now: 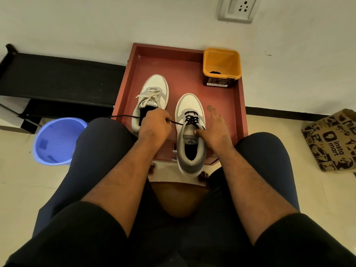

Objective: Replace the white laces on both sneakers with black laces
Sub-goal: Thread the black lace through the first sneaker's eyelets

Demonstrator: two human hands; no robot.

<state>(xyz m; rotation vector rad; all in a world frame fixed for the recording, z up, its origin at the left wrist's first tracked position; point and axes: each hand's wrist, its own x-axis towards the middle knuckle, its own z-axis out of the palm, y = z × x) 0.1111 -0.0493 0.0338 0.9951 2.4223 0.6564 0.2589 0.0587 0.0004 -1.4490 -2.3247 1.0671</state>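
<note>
Head view: left grip (155,123) pinches the limp, thin black lace (178,122) near its free end; right grip (213,130) lies flat, steadying the sneaker (190,135) beside it.

- You've got a plain white wall (134,18) ahead w/ a switch-and-socket plate (238,9) top right.
- Floor (312,189) is pale cream tile; dark skirting strip (285,111) along the wall base on your right.
- Black low rack (54,81) sits left, against the wall.
- Light's warm, even, no hard shadows.
</note>
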